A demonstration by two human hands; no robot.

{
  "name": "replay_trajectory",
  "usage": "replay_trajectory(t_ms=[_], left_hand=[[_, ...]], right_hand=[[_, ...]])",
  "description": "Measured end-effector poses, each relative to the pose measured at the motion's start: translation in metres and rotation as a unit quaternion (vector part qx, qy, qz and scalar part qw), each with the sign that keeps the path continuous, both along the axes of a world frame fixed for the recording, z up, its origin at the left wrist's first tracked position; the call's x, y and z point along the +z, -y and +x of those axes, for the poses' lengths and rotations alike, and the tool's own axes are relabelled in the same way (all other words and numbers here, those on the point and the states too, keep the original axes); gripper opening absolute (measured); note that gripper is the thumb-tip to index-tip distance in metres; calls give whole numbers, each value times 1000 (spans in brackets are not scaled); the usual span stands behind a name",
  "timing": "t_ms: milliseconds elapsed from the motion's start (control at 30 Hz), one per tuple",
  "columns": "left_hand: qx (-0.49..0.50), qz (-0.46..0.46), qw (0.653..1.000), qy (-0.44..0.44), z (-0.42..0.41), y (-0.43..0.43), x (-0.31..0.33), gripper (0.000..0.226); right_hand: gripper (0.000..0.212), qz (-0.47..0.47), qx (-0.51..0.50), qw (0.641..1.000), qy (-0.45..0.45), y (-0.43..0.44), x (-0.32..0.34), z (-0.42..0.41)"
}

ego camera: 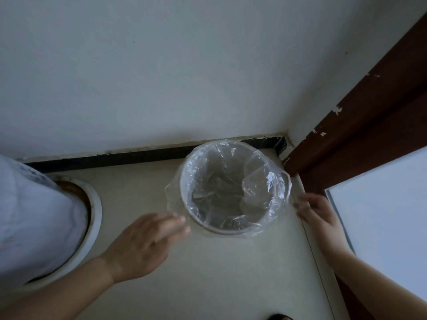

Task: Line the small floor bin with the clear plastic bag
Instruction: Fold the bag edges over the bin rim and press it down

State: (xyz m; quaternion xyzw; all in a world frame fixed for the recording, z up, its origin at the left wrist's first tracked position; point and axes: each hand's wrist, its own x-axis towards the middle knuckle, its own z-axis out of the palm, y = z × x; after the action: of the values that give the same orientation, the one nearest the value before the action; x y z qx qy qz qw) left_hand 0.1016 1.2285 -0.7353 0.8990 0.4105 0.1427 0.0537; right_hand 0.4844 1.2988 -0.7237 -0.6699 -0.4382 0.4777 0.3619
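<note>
A small round white bin (227, 230) stands on the floor near the wall corner. The clear plastic bag (261, 181) sits inside it, with its edge folded out over the rim all the way around. My left hand (147, 241) hovers at the bin's near left, blurred, fingers together and pointing at the rim, holding nothing. My right hand (314, 210) is just right of the bin, fingers slightly curled near the bag's loose edge, apart from it.
A white wall (184, 77) with a black skirting strip (115, 158) runs behind the bin. A dark brown door frame (369, 125) stands at the right. At the left sits a large white vessel (34, 218) on a round base. The floor is pale.
</note>
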Motion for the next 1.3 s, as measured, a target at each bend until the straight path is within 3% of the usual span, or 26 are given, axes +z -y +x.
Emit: replay_trajectory(t_ms=[67, 167, 233, 333, 500, 633, 800, 933, 1067, 1133, 1200, 1233, 1300], left_hand=[[179, -52, 975, 122, 9, -16, 11, 52], [367, -137, 867, 308, 41, -49, 26, 50], [414, -168, 831, 331, 60, -65, 25, 50], [444, -212, 813, 311, 79, -71, 19, 61], [400, -245, 822, 322, 80, -59, 5, 80], [387, -289, 805, 343, 79, -58, 0, 95], [415, -302, 791, 333, 80, -60, -2, 104], [433, -316, 784, 313, 77, -58, 10, 107], [399, -75, 896, 179, 71, -64, 33, 71], [337, -8, 930, 150, 75, -74, 45, 48], [246, -26, 966, 76, 85, -83, 53, 39], [195, -54, 979, 6, 92, -87, 53, 42], [126, -130, 971, -155, 103, -93, 49, 57]], right_hand=[[30, 57, 18, 998, 21, -14, 13, -8], [58, 69, 112, 990, 40, -29, 23, -29], [76, 34, 168, 984, 41, -36, 21, -44], [86, -17, 182, 983, 16, -40, 14, -56], [84, -54, 175, 980, -73, -40, 2, -60], [84, -90, 159, 973, -144, -44, 5, -65], [75, -143, 166, 968, -121, -49, 3, -62], [73, -128, 218, 965, -70, -58, 19, -48], [62, 6, 178, 980, 92, -63, 34, -33], [58, 169, 168, 951, 198, -62, 42, -32], [47, 320, 270, 864, 278, -63, 52, -43], [47, 339, 350, 813, 319, -64, 54, -53], [52, 257, 499, 712, 422, -64, 51, -76]])
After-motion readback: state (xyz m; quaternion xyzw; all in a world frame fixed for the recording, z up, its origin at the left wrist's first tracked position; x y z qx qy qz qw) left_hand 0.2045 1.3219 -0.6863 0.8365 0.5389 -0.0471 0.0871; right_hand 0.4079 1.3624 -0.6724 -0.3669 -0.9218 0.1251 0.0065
